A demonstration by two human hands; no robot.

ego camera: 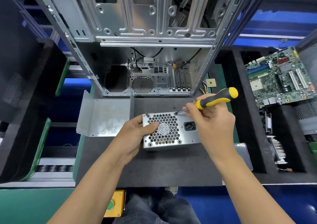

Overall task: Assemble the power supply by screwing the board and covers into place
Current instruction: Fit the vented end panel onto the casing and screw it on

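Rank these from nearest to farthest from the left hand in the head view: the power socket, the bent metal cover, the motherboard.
From the left hand:
1. Power socket, just right of it on the power supply's face.
2. Bent metal cover, on the mat, up and left.
3. Motherboard, far right in the tray.

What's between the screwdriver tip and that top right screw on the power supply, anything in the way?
Nothing visible. The screwdriver, held in the right hand, has its tip right at the top right screw of the power supply. The left hand grips the unit's left side, clear of that corner.
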